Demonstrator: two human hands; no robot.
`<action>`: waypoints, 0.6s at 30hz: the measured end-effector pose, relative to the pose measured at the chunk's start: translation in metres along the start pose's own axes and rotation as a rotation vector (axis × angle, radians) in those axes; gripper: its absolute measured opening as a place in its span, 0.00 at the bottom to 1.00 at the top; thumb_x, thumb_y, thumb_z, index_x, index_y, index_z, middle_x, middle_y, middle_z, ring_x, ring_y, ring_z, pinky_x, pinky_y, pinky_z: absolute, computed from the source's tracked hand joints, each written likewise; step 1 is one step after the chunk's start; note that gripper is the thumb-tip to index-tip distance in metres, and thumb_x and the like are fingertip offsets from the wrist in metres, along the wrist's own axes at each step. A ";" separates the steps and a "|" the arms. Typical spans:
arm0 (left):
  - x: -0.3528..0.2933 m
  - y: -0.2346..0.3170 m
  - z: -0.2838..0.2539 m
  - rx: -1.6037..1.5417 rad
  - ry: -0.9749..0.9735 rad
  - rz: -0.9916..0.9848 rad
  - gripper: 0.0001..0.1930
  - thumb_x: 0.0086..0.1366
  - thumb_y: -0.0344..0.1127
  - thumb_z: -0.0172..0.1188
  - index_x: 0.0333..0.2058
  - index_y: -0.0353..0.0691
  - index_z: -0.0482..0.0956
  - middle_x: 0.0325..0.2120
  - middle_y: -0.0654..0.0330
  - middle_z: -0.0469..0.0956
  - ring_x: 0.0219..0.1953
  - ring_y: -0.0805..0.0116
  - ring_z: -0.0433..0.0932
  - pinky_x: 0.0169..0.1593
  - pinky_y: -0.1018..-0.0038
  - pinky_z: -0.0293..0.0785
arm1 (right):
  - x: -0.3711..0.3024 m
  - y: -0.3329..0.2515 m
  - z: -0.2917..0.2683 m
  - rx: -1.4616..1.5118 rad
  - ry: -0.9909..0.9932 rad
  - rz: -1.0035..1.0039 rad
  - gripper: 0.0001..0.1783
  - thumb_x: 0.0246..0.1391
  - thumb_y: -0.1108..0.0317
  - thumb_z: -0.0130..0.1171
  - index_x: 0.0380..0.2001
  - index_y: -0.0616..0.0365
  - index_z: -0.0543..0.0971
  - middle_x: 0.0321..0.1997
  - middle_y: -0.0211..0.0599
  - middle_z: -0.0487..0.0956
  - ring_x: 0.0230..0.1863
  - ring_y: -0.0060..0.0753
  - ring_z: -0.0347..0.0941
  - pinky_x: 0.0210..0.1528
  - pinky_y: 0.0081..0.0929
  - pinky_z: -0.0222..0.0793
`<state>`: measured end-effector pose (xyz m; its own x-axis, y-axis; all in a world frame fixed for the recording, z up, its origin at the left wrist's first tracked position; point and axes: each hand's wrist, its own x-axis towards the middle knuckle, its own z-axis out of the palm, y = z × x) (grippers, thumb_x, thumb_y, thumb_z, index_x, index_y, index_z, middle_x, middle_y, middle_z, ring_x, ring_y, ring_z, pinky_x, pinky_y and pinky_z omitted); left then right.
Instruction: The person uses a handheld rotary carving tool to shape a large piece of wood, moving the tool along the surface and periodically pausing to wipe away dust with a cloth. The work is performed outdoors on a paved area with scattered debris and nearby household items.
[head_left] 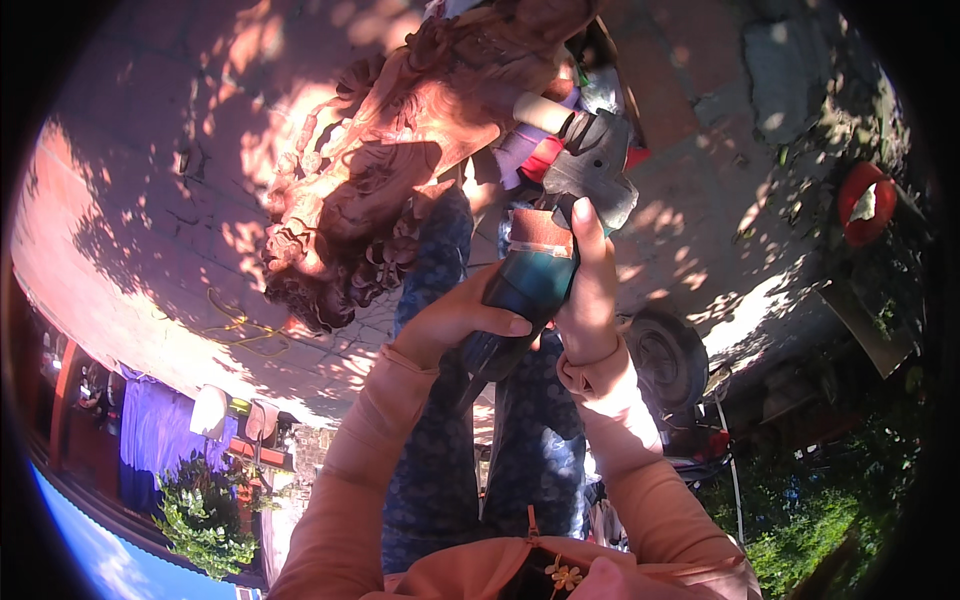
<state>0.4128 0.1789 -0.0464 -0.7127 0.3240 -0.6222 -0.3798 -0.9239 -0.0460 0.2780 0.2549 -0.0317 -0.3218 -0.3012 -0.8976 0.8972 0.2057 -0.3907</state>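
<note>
Teal angle grinder [534,278]: likely heavy, stiff; best held mid-length. Left hand [462,314], right hand [588,300]: both gripping it.

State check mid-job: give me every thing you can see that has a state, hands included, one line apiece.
Left hand: gripping the power tool
Right hand: gripping it too
Power tool: held; on or off, cannot tell
Wooden carving: carved, partly sunlit
Pale drum: on the tool's head; contact with carving unclear
Purple cloth: hanging
</note>
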 end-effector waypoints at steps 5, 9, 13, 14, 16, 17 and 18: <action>0.007 0.002 0.003 0.053 0.080 0.006 0.38 0.47 0.35 0.69 0.57 0.34 0.62 0.39 0.55 0.77 0.38 0.66 0.78 0.43 0.72 0.76 | 0.013 0.003 -0.006 0.234 0.028 0.020 0.24 0.61 0.54 0.51 0.45 0.67 0.74 0.38 0.42 0.80 0.34 0.30 0.78 0.35 0.27 0.75; 0.014 0.008 0.001 0.125 0.099 -0.018 0.39 0.47 0.34 0.68 0.58 0.35 0.61 0.39 0.56 0.77 0.38 0.67 0.78 0.43 0.73 0.76 | 0.017 -0.003 -0.008 0.279 -0.057 -0.007 0.25 0.62 0.52 0.50 0.46 0.67 0.73 0.39 0.44 0.80 0.34 0.31 0.78 0.35 0.28 0.76; 0.008 -0.010 -0.003 0.119 0.058 0.011 0.38 0.49 0.32 0.68 0.59 0.35 0.61 0.39 0.56 0.77 0.37 0.67 0.79 0.43 0.73 0.76 | 0.012 0.022 -0.029 0.215 -0.050 0.083 0.27 0.64 0.49 0.44 0.48 0.66 0.72 0.41 0.46 0.79 0.36 0.32 0.78 0.38 0.29 0.75; 0.009 -0.011 -0.002 0.156 0.095 0.019 0.37 0.49 0.33 0.69 0.58 0.34 0.62 0.39 0.57 0.77 0.38 0.69 0.78 0.44 0.74 0.75 | 0.013 0.021 -0.029 0.221 -0.049 0.087 0.30 0.62 0.45 0.45 0.47 0.65 0.72 0.39 0.46 0.79 0.35 0.34 0.78 0.37 0.30 0.76; 0.014 -0.013 0.003 0.230 0.166 0.033 0.37 0.49 0.34 0.72 0.56 0.33 0.65 0.38 0.60 0.77 0.40 0.74 0.76 0.46 0.75 0.73 | 0.017 0.014 -0.027 0.232 -0.045 0.094 0.36 0.58 0.36 0.46 0.45 0.64 0.73 0.35 0.45 0.78 0.33 0.38 0.77 0.35 0.33 0.77; 0.018 -0.008 0.004 0.213 0.150 0.014 0.37 0.48 0.34 0.72 0.56 0.33 0.65 0.38 0.60 0.77 0.40 0.74 0.76 0.46 0.75 0.73 | 0.021 0.009 -0.028 0.417 -0.120 0.156 0.35 0.58 0.37 0.47 0.45 0.64 0.73 0.35 0.46 0.78 0.34 0.38 0.77 0.36 0.33 0.77; 0.024 0.001 0.006 0.195 0.133 -0.004 0.37 0.48 0.34 0.72 0.57 0.33 0.64 0.38 0.60 0.77 0.41 0.74 0.76 0.47 0.75 0.72 | 0.023 0.005 -0.025 0.433 -0.117 0.134 0.34 0.58 0.38 0.47 0.45 0.64 0.73 0.35 0.46 0.78 0.34 0.39 0.77 0.36 0.33 0.77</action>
<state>0.3923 0.1871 -0.0568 -0.6317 0.2861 -0.7205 -0.4988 -0.8615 0.0953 0.2672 0.2720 -0.0592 -0.1805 -0.4067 -0.8955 0.9801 -0.1504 -0.1292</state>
